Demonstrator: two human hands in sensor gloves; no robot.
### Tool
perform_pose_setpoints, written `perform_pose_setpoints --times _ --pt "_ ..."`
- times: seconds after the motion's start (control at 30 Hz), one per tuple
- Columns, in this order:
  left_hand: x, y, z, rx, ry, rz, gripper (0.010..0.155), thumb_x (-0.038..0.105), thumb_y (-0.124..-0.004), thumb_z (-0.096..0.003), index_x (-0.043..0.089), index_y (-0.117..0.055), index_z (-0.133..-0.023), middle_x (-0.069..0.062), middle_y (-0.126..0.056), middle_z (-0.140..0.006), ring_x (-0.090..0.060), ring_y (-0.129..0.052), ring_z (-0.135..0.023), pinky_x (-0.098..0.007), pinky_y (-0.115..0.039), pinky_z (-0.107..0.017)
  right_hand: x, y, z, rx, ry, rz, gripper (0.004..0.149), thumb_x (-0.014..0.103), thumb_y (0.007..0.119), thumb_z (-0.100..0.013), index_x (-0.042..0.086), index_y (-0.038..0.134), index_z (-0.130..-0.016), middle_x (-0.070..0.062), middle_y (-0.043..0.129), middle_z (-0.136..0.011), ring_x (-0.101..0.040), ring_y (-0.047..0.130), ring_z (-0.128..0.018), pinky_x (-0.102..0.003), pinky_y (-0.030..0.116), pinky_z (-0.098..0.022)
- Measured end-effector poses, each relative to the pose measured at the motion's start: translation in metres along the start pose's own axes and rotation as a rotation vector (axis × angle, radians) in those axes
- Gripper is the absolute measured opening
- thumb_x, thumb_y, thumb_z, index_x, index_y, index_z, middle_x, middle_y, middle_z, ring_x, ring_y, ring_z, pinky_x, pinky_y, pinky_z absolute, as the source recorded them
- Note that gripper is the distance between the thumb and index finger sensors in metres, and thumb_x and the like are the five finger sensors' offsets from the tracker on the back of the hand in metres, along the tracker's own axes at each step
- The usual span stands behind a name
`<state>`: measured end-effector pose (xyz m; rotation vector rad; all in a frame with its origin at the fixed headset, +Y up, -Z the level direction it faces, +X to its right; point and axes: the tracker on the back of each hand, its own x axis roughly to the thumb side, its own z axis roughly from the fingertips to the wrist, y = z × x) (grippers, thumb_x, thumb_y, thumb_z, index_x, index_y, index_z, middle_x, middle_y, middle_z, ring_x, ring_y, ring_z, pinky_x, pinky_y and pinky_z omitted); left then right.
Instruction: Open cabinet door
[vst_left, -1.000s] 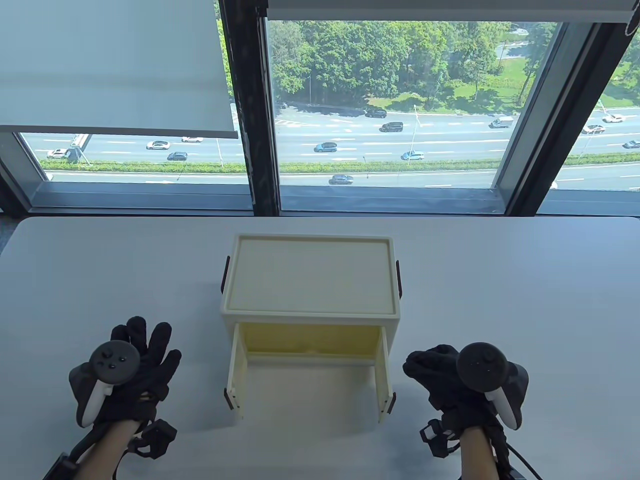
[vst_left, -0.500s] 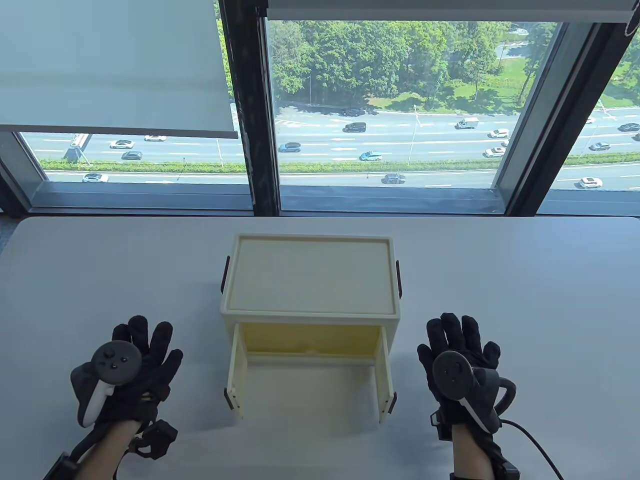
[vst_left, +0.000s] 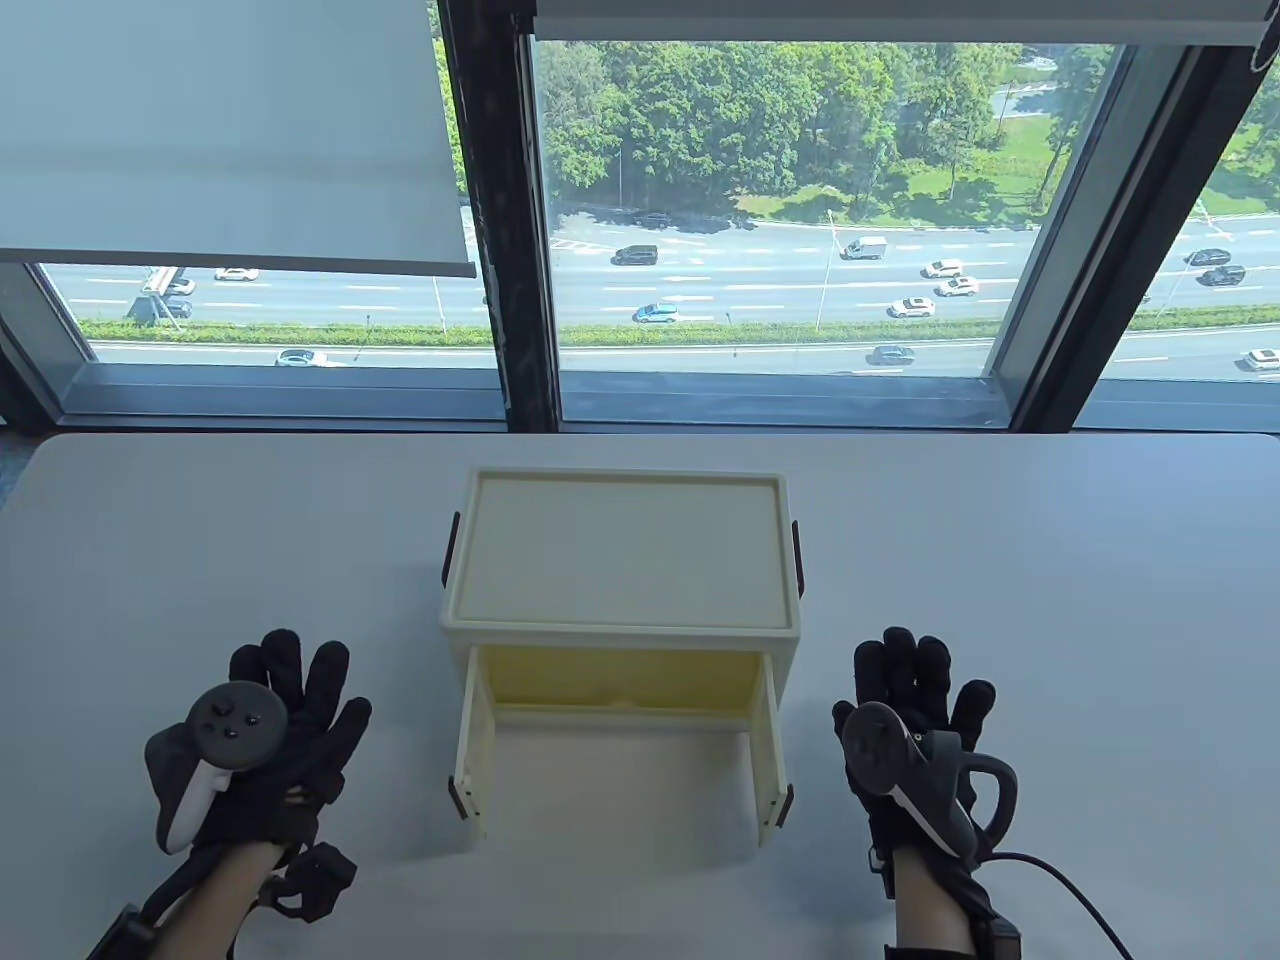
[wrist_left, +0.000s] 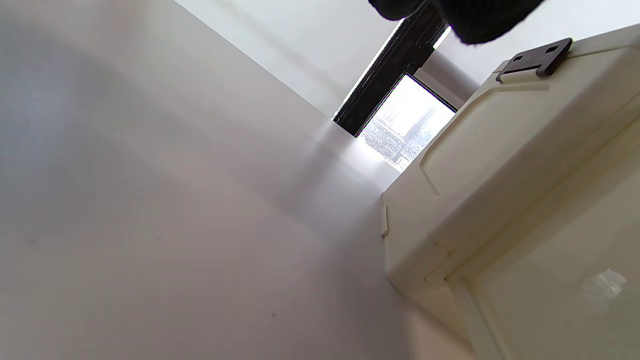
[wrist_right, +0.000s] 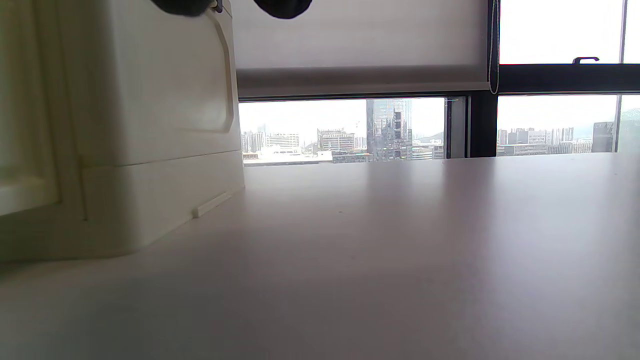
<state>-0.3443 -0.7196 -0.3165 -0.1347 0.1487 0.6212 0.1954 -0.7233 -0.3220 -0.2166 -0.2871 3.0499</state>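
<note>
L hand (vst_left: 262, 760) & R hand (vst_left: 915, 745): flat, fingers spread, holding nothing, flanking cabinet (vst_left: 620, 580); doors open; no legible text, probably unlabelled.

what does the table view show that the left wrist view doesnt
Only the table view shows both doors swung open, left door and right door, the cabinet's inside, and the left hand and right hand flat on the table, apart from the cabinet. Only the left wrist view shows the cabinet's left wall up close with a dark clip on top. Both show the cabinet and the table.
</note>
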Motion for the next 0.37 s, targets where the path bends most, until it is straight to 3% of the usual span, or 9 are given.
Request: perform_pose_setpoints --times 0.37 --pt "0.0013 -0.0022 0.0003 -0.013 -0.008 -0.001 0.068 0.059 -0.055 -0.0555 0.04 -0.025 -0.113 0.021 0.013 -0.109 -0.006 0.026 -0.1 -0.051 0.0 -0.078 0.0001 -0.0009 0.0001 0.0 0.001 -0.005 0.064 0.05 0.05 -0.054 0.029 0.03 -0.111 -0.003 0.014 -0.114 -0.026 -0.002 -0.096 -0.057 0.011 -0.064"
